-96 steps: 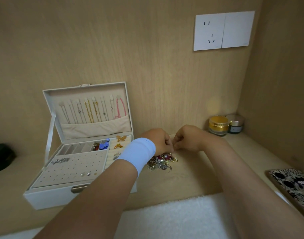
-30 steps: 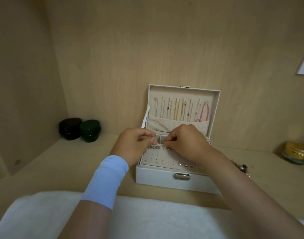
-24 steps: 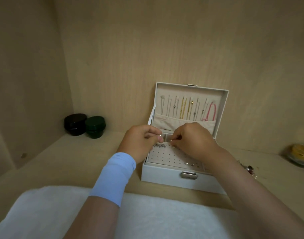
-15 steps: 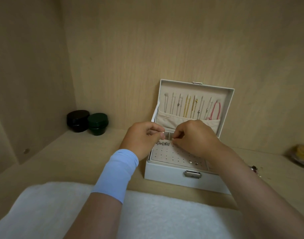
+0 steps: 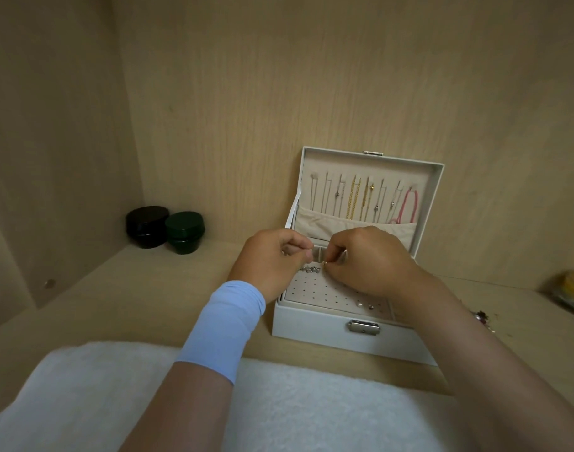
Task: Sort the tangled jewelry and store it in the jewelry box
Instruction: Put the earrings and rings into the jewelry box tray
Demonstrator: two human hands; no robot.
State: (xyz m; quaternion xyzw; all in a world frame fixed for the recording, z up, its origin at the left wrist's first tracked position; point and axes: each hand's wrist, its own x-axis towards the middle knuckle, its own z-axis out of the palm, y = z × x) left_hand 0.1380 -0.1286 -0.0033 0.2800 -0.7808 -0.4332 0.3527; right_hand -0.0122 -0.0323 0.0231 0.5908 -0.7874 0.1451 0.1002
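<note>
Fingertips (image 5: 334, 256) of my right hand (image 5: 373, 262) pinch a tiny gold stud (image 5: 324, 263) between thumb and forefinger. They hold it just above the far edge of the holed panel (image 5: 318, 290) inside the box (image 5: 344, 334). My left hand (image 5: 269, 265) sits close at its 9 o'clock, fingers curled and thumb pressed to forefinger. Whether they grip anything, I cannot tell. Just below that hand's tip a small silver piece (image 5: 310, 270) lies on the panel.

I judge the stud to be almost weightless, hard and slick, the sort of thing that pops out of a loose pinch and vanishes. Its post looks too small to make out here, but I expect it is thin and easy to bend. So I want my hold on the head alone, with the post left bare and pointing down at a hole, and only gentle pressure.

The lid (image 5: 437, 197) stands open at the box's 12 o'clock, with chains (image 5: 354, 200) hanging in a row inside it. Two studs (image 5: 359, 304) already sit at the panel's 4 o'clock. The tangle (image 5: 483, 318) lies on the shelf at the box's 3 o'clock, mostly hidden behind my right forearm. It holds more to sort, so I judge the job partway done. Two dark jars (image 5: 165, 228) stand at the box's 10 o'clock, well apart from it.
</note>
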